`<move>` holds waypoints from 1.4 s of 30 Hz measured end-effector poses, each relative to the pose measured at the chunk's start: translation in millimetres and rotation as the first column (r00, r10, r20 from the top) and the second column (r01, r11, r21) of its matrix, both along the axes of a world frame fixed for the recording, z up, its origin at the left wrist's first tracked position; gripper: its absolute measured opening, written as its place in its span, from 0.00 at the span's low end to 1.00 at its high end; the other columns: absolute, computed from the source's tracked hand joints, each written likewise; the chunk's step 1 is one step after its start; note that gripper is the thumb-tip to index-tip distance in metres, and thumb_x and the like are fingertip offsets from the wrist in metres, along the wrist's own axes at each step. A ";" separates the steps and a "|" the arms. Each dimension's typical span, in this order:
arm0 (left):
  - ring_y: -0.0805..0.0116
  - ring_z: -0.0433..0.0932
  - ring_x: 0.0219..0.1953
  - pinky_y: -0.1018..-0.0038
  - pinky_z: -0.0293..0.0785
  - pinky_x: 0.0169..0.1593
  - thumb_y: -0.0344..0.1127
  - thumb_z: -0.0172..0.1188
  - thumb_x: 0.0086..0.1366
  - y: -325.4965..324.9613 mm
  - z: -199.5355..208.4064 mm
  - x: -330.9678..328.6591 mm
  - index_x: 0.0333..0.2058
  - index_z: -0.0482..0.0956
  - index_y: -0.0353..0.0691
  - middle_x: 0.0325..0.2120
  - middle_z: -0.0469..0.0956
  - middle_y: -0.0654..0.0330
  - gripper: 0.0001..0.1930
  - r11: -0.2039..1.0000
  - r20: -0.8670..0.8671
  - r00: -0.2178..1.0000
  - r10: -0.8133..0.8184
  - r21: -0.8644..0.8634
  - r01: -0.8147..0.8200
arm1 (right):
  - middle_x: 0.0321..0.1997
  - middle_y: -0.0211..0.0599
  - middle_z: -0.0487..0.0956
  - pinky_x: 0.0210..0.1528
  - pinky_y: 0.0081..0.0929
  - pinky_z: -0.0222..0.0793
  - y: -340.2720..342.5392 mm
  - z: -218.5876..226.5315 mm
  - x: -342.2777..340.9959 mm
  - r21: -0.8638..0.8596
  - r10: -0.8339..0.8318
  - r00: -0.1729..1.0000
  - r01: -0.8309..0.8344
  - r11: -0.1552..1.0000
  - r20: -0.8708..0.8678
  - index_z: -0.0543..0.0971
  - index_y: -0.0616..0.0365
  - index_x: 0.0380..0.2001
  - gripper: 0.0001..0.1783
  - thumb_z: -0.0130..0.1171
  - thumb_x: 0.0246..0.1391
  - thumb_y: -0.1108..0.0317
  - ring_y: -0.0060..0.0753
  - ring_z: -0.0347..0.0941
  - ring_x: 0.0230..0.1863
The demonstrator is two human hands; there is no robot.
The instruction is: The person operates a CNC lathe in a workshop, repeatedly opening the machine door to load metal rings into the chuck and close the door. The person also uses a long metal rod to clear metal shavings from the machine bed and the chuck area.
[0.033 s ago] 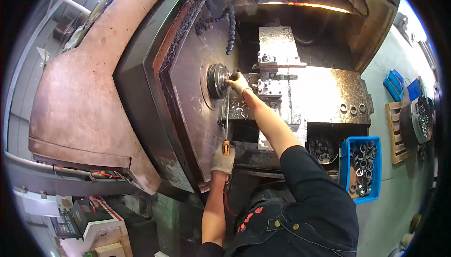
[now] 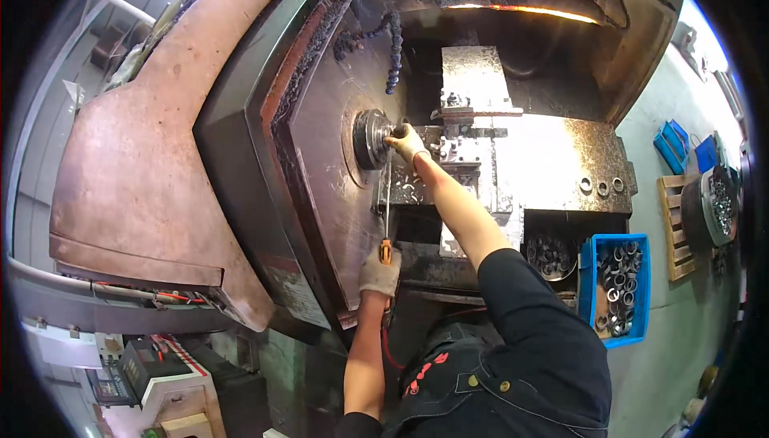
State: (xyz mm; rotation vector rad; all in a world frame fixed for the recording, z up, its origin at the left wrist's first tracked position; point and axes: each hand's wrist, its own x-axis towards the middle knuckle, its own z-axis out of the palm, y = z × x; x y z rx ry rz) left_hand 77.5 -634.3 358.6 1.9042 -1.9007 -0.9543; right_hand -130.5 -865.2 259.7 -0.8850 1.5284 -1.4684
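Note:
My gloved left hand (image 2: 380, 271) is closed round an orange-handled air blow gun (image 2: 386, 252). Its long thin metal tube points up toward the lathe chuck (image 2: 371, 139), and a red hose shows below the hand. My right hand (image 2: 407, 142), also gloved, reaches across to the front of the chuck. There its fingers are wrapped round a small shiny metal workpiece (image 2: 390, 130) at the chuck's centre, mostly hidden by the glove. The tube's tip ends just below that hand, among metal chips.
Right of my right hand stands the tool post (image 2: 458, 150) on its slide. Several metal rings (image 2: 602, 186) sit on the bright machine bed (image 2: 553, 158). A blue crate (image 2: 586, 286) of rings is at the right, beside a round pan (image 2: 551, 271). A segmented coolant hose (image 2: 395, 54) hangs above the chuck.

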 end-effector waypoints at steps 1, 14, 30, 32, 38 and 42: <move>0.56 0.75 0.31 0.67 0.69 0.36 0.43 0.55 0.53 -0.5 5.5 -4.6 0.33 0.73 0.39 0.25 0.76 0.53 0.14 1.000 0.006 1.000 -0.006 0.008 0.006 | 0.39 0.44 0.75 0.43 0.26 0.66 -3.2 -1.8 -5.4 -0.021 0.001 0.995 -0.004 1.000 -0.102 0.69 0.63 0.41 0.29 0.67 0.36 0.61 0.36 0.72 0.41; 0.55 0.75 0.32 0.67 0.69 0.36 0.41 0.56 0.51 -3.0 -6.3 -6.6 0.35 0.73 0.38 0.27 0.76 0.51 0.15 0.995 0.053 0.993 -0.103 0.023 0.101 | 0.28 0.34 0.71 0.27 0.28 0.67 -6.6 9.1 -11.6 0.078 -0.059 0.772 0.012 0.997 0.633 0.70 0.57 0.38 0.15 0.51 0.42 0.68 0.29 0.68 0.28; 0.46 0.73 0.38 0.60 0.68 0.42 0.44 0.54 0.48 -77.0 37.3 -56.9 0.33 0.74 0.35 0.32 0.74 0.42 0.18 0.998 0.220 0.974 -0.055 0.013 0.053 | 0.25 0.27 0.72 0.23 0.20 0.63 21.8 -0.8 2.7 0.029 0.022 0.860 -0.043 0.999 0.510 0.75 0.53 0.33 0.12 0.50 0.53 0.57 0.21 0.66 0.22; 0.47 0.73 0.39 0.60 0.68 0.43 0.44 0.54 0.48 -78.6 31.6 -55.4 0.34 0.74 0.36 0.33 0.74 0.42 0.19 0.998 0.241 0.968 -0.068 0.029 0.063 | 0.27 0.27 0.73 0.25 0.21 0.64 23.8 5.6 5.3 0.069 -0.028 0.813 -0.015 0.998 0.581 0.74 0.53 0.34 0.12 0.52 0.51 0.59 0.21 0.67 0.24; 0.47 0.73 0.40 0.59 0.67 0.44 0.45 0.53 0.49 -76.3 31.6 -55.9 0.36 0.73 0.39 0.35 0.74 0.44 0.19 0.998 0.316 0.947 -0.057 0.027 0.052 | 0.30 0.29 0.74 0.26 0.23 0.66 25.1 -2.1 0.2 0.066 0.005 0.803 -0.055 0.996 0.596 0.74 0.53 0.37 0.13 0.57 0.48 0.62 0.24 0.70 0.26; 0.47 0.73 0.40 0.60 0.68 0.44 0.46 0.50 0.50 -69.7 37.0 -55.2 0.37 0.72 0.39 0.36 0.74 0.44 0.19 0.991 0.277 0.951 -0.133 0.047 0.125 | 0.30 0.29 0.74 0.25 0.23 0.67 27.7 -4.8 -4.6 0.041 0.043 0.834 -0.078 0.996 0.549 0.73 0.53 0.37 0.13 0.57 0.48 0.63 0.24 0.70 0.27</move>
